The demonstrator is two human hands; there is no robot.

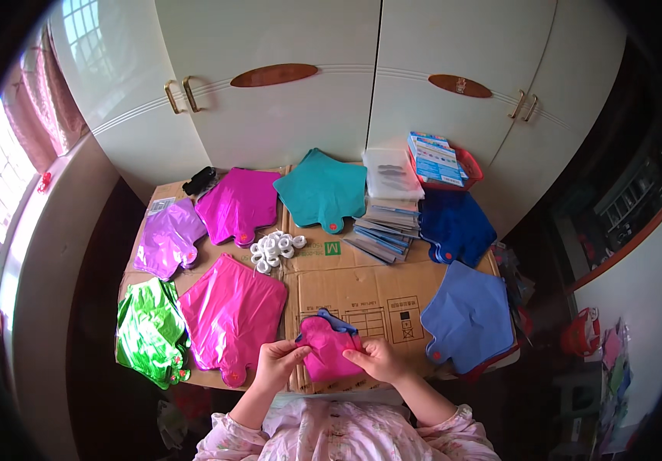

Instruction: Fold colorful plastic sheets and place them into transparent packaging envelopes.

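Observation:
A folded bundle of flat foil balloons [329,355], bright pink outside with blue and dark edges at its top, is held at the near edge of the cardboard. My left hand [281,363] pinches its left side between thumb and fingers. On the opposite side, my right hand [377,359] grips it the same way. Flat star-shaped foil balloons lie around it: a large pink pile [235,315] to the left, and a light blue pile [469,315] to the right with some red showing underneath.
Farther off lie a teal balloon pile [322,188], magenta [239,203], purple [168,238], green [149,326] and dark blue ones [454,223]. White rings [273,250], stacked flat packets [385,230], clear bags [392,175] and a red basket [471,165] share the cardboard [354,284]. Cabinets [269,31] stand behind.

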